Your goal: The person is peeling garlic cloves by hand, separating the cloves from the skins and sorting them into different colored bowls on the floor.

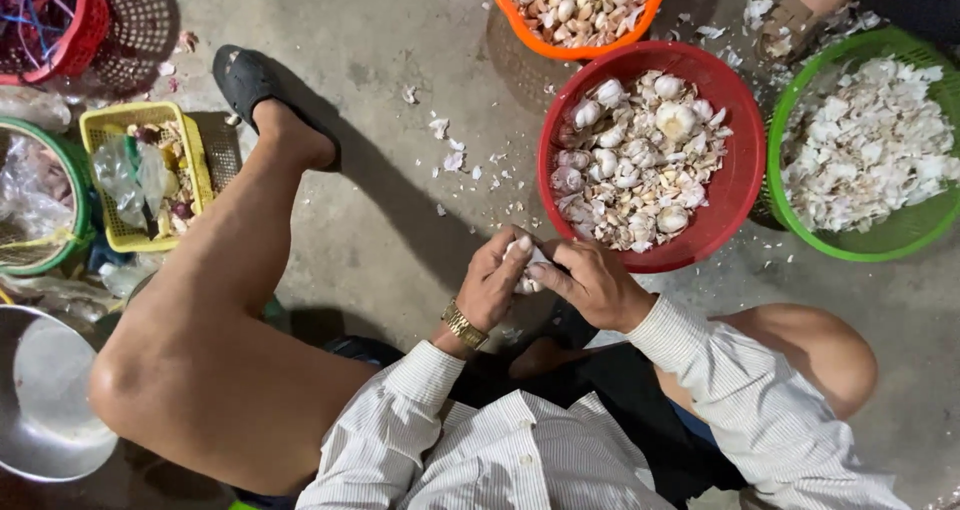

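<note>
My left hand (492, 282) and my right hand (592, 284) meet over the concrete floor, both closed on a white garlic bulb (527, 266) held between the fingertips. A gold watch (464, 326) sits on my left wrist. Just beyond the hands stands a red basket (742, 175) filled with garlic bulbs and cloves. To its right a green basket (905, 235) holds papery garlic skins. An orange basket (570, 45) of cloves stands at the top edge. My knees spread to either side, and both sleeves are white with thin stripes.
A yellow basket (195, 150) with plastic bags, a green-rimmed tub (72, 185) and a red basket (85, 30) stand at the left. A metal bowl (45, 395) lies at the lower left. Garlic skins (450, 155) litter the floor. Another person's sandalled foot (790, 20) is at the top right.
</note>
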